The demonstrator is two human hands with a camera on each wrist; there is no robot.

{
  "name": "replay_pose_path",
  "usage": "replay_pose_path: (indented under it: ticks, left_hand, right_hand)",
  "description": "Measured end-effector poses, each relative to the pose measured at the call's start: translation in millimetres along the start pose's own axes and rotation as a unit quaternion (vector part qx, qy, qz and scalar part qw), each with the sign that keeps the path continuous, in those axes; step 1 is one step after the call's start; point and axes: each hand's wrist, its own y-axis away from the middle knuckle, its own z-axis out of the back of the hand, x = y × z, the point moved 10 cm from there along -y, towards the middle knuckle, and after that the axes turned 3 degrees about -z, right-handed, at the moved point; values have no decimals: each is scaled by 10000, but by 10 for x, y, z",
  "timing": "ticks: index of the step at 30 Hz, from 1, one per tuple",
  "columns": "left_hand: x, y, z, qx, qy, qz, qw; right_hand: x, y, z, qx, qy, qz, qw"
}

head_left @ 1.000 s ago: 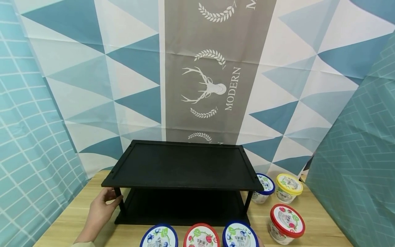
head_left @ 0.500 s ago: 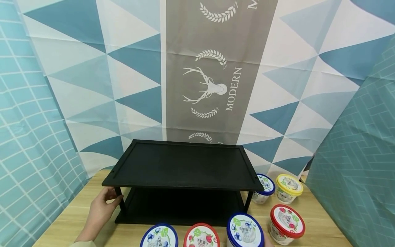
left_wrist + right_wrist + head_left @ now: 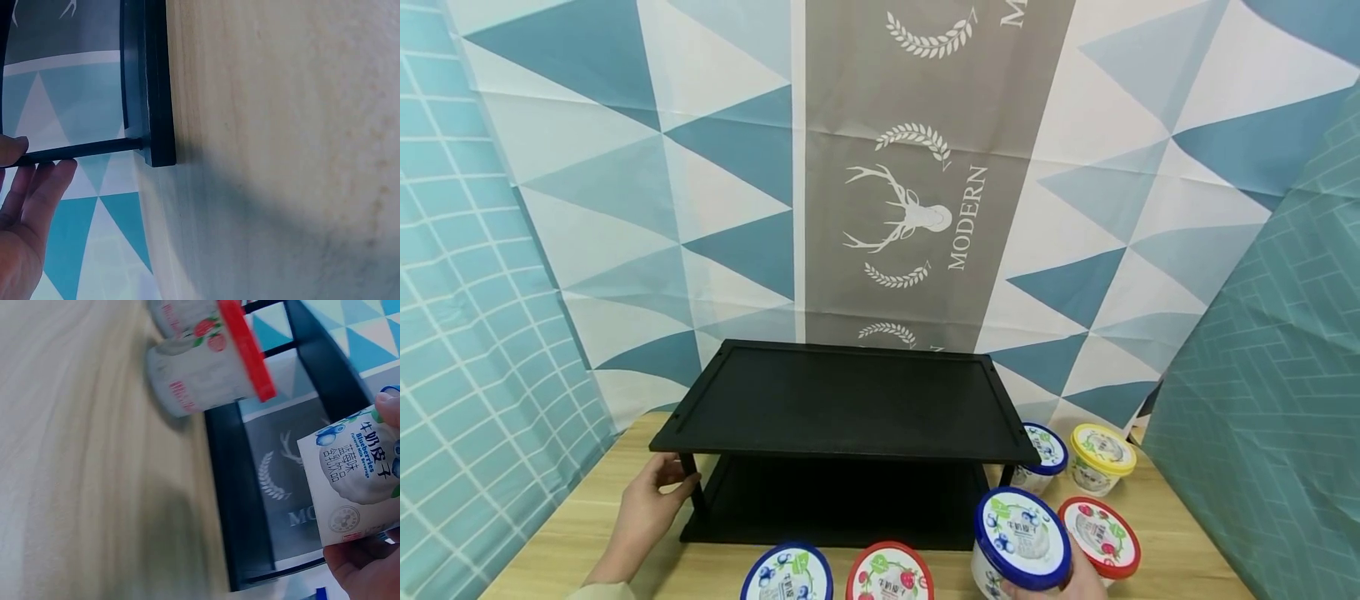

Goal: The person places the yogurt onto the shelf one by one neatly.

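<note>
A black two-tier rack [image 3: 850, 400] stands on the wooden table. My left hand [image 3: 647, 508] pinches its front left post [image 3: 87, 150] between thumb and fingers. In my right hand [image 3: 1081, 575] is a blueberry yogurt tub [image 3: 1022, 537] with a blue lid, held by its side just off the rack's front right corner. The right wrist view shows the tub's printed side, with the thumb by the lid and fingers below. In front of the rack sit another blue-lidded tub [image 3: 787, 575] and a red-lidded strawberry tub [image 3: 891, 573], both cut off by the frame's bottom.
Right of the rack stand a blue-lidded tub [image 3: 1045, 454], a yellow-lidded tub [image 3: 1101, 458] and a red-lidded tub [image 3: 1108, 533], the last partly behind the held one. Patterned cloth [image 3: 887, 208] hangs behind, with a green cloth [image 3: 1277, 400] at the right edge.
My right hand has raised the blue-lidded tub from the front row and carried it to the right and farther from me. The left hand stays at the rack's post.
</note>
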Motion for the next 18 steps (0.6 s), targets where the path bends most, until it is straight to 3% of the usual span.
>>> replay_pose_path:
  ticks: [12, 18]
  left_hand:
    - [6, 6, -11, 25, 15, 57, 10000]
    - [12, 11, -22, 34, 56, 64, 10000]
  right_hand:
    - [257, 110, 277, -275, 162, 448, 9985]
    - [381, 145, 405, -286, -99, 662, 9973]
